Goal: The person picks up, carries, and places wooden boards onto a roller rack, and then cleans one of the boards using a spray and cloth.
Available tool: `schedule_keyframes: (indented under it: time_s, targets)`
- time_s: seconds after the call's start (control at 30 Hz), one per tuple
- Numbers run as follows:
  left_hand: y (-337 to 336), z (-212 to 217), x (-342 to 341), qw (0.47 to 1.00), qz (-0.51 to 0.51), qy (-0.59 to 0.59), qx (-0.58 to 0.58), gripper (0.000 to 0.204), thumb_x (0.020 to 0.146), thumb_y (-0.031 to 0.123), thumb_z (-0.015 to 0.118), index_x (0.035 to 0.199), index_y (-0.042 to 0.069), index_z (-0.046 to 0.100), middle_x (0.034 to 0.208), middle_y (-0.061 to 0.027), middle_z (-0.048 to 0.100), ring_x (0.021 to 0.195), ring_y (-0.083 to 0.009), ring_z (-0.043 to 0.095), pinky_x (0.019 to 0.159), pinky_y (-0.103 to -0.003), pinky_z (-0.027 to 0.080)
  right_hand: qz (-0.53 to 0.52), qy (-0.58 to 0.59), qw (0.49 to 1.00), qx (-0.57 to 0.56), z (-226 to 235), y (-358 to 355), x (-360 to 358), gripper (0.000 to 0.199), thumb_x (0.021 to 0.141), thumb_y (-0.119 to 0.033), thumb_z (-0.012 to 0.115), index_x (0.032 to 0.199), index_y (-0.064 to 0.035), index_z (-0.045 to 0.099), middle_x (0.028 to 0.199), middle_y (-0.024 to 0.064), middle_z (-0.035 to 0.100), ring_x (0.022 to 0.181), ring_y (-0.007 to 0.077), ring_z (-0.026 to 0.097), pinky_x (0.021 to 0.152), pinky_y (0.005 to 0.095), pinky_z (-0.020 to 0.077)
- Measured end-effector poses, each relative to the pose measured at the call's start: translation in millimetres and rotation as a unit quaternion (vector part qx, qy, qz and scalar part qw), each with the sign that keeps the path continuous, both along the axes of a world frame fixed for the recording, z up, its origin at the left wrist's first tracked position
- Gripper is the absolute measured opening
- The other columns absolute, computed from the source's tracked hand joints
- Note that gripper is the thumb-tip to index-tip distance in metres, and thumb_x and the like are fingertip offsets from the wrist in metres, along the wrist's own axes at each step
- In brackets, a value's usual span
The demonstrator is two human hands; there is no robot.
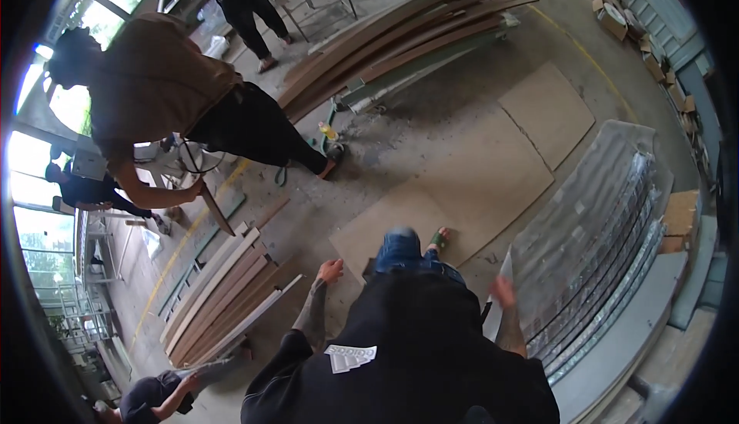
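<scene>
While both bare forearms reach out on either side of the wearer's black top (408, 347), the left hand (331, 271) is in mid-air by the near corner of the flat brown cardboard sheets (469, 185) on the grey concrete floor; its fingers look loosely bent, too small to tell whether apart or together. Right hand (503, 291) is motion-blurred, beside the left edge of a long bundle of strips in clear plastic wrap (573, 231); cannot tell whether its fingers are apart, together or clamped on anything, nor whether it touches the wrap. Thin white pointed strip (506, 261) shows right at that hand; held or just behind, unclear. Bundle lies lengthwise on the person's right, a long flat grey panel (639, 331) along its outer side, brown cardboard box (680, 212) near its far end. Left of the left hand: fanned stack of long brown and beige planks (223, 293). Co-worker in brown shirt and black trousers (154, 77) stands beyond it, one hand on a narrow brown board (217, 210). Bigger pile of long brown profiles (400, 31) farther ahead; co-worker in dark top (158, 397) at lower left.
</scene>
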State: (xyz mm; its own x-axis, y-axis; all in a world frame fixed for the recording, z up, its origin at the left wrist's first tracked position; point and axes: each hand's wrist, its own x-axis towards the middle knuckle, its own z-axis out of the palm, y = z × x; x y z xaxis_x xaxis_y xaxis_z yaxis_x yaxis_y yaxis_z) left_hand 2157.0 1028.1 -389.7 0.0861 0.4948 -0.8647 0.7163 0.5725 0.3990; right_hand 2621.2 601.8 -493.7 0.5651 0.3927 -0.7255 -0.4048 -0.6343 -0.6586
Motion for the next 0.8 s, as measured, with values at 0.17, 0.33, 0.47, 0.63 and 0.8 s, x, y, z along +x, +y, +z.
schedule_keyframes:
  time_s: [0.17,0.33,0.47,0.63,0.8]
  targets:
    - [-32,10,58,0.992,0.115,-0.033,-0.050,0.055,0.095,0.045,0.056,0.131,0.003,0.056,0.118,-0.0095,0.065,0.098,-0.0218,0.067,0.074,-0.037,0.051,-0.071,-0.032,0.997,0.025,102,151,184,0.022,0.100,-0.032,0.053,0.101,-0.0104,0.059,0.082,0.0021,0.064,0.069,0.0115,0.062,0.056,0.0272,0.0506]
    - [3,-25,134,0.975,0.174,0.018,-0.135,0.054,0.095,0.045,0.055,0.133,0.007,0.055,0.121,-0.0107,0.065,0.106,-0.0284,0.065,0.084,-0.046,0.049,-0.063,-0.017,0.998,0.016,108,255,267,0.024,0.101,-0.033,0.052,0.106,-0.0103,0.058,0.087,0.0019,0.066,0.073,0.0099,0.064,0.060,0.0244,0.0505]
    - [85,-37,201,0.974,0.204,0.019,-0.096,0.054,0.095,0.047,0.057,0.129,0.006,0.057,0.117,-0.0106,0.065,0.098,-0.0263,0.066,0.082,-0.042,0.051,-0.037,0.124,0.991,-0.034,52,290,262,0.027,0.101,-0.036,0.048,0.098,-0.0106,0.059,0.075,0.0049,0.064,0.062,0.0139,0.061,0.050,0.0280,0.0452]
    - [221,-3,266,0.974,0.203,-0.089,0.054,0.048,0.097,0.038,0.058,0.126,0.001,0.059,0.109,-0.0094,0.066,0.088,-0.0177,0.065,0.080,-0.031,0.053,0.260,0.007,0.965,0.021,36,337,261,0.029,0.099,-0.035,0.050,0.091,-0.0100,0.063,0.076,0.0054,0.064,0.064,0.0149,0.062,0.053,0.0280,0.0466]
    - [337,58,313,0.958,0.195,-0.102,0.182,0.041,0.098,0.029,0.060,0.124,-0.002,0.059,0.106,-0.0109,0.067,0.091,-0.0160,0.066,0.082,-0.031,0.054,0.173,0.138,0.968,-0.115,37,459,306,0.032,0.098,-0.030,0.049,0.117,-0.0067,0.058,0.089,0.0101,0.066,0.073,0.0207,0.065,0.060,0.0336,0.0536]
